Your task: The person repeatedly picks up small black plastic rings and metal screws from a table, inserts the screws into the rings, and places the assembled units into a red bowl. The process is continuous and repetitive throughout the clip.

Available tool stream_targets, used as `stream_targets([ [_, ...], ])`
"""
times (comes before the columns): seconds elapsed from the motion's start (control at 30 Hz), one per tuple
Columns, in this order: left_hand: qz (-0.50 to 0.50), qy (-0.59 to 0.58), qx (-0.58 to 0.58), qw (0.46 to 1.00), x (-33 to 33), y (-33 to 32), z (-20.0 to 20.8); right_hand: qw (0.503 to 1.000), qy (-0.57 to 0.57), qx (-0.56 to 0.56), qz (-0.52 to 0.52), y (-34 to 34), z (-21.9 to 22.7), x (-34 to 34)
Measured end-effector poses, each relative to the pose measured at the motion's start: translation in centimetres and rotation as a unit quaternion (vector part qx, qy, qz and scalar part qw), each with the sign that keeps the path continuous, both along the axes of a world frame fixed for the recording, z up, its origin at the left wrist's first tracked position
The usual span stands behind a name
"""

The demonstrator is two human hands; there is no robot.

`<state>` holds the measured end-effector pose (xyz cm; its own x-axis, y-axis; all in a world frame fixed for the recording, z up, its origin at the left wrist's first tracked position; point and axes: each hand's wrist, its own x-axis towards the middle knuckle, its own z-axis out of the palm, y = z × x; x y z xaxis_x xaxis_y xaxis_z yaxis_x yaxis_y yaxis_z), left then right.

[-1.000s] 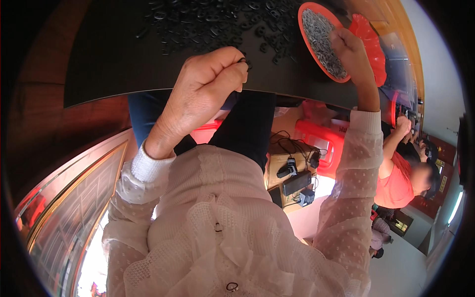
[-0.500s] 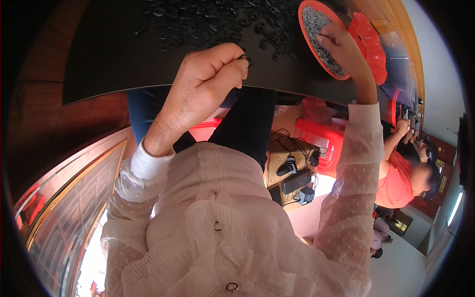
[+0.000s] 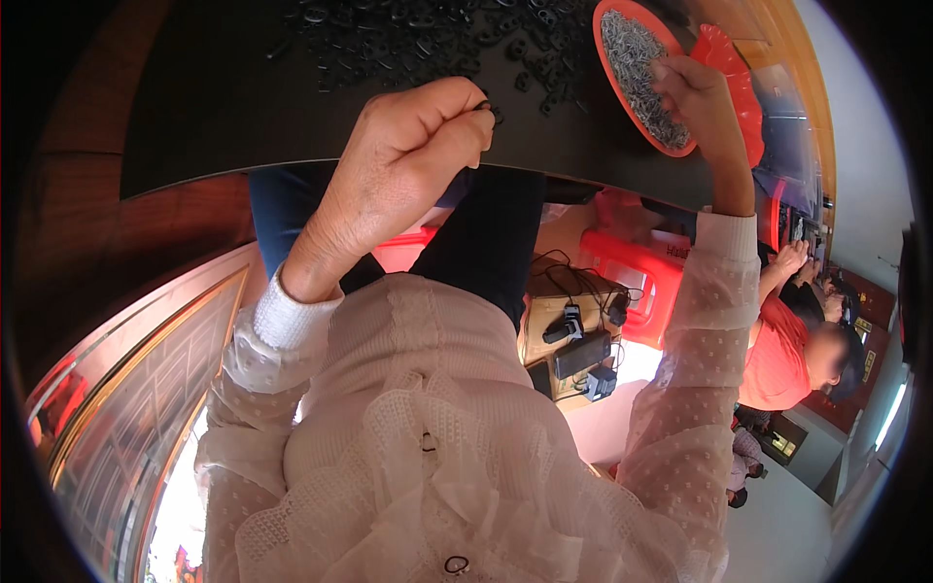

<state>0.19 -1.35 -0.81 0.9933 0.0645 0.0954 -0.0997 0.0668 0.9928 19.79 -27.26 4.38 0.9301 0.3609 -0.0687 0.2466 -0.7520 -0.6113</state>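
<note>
My left hand [image 3: 413, 160] is closed in a fist above the near edge of the black table. A small black plastic part [image 3: 494, 111] sticks out between its thumb and forefinger. My right hand [image 3: 708, 105] hangs over an orange-red oval bowl [image 3: 682, 146] with its fingers curled into a pinch. Whatever those fingertips hold is too small to make out. Many thin grey metal pieces, like small screws or pins [image 3: 632, 53], fill the bowl. Loose black plastic parts [image 3: 398, 44] with holes lie spread over the table beyond my left hand.
Beside the bowl stands a red dish with a wavy rim [image 3: 731, 83]. A red plastic stool [image 3: 656, 291] and a cardboard box [image 3: 536, 330] with black devices and cables are below the table at right. Farther right sits a person in a red shirt [image 3: 777, 355].
My right hand has drawn a little to the right over the bowl, fingers still pinched. The bowl sits slightly farther right. My left hand has hardly moved.
</note>
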Motion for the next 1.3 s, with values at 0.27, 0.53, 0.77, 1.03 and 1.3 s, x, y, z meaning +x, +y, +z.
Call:
stream_targets([
  [0.27,0.004,0.001,-0.028,1.000,0.1,-0.2,-0.2,0.991,-0.100,-0.072,0.041,0.3,-0.1,0.4],
  [0.53,0.006,-0.002,-0.011,1.000,0.2,-0.1,-0.2,0.997,-0.056,0.014,0.041,0.1,-0.9,0.3],
  [0.77,0.009,-0.011,0.002,1.000,0.1,-0.1,-0.2,0.979,-0.168,-0.089,0.077,-0.4,-0.9,0.6],
  [1.03,0.016,-0.016,-0.017,1.000,-0.3,-0.3,-0.3,0.970,-0.093,-0.151,0.166,-1.5,-0.5,0.7],
  [1.3,0.006,-0.013,-0.004,1.000,-0.4,-0.1,-0.5,0.977,-0.105,-0.134,0.130,-1.8,0.1,1.0],
])
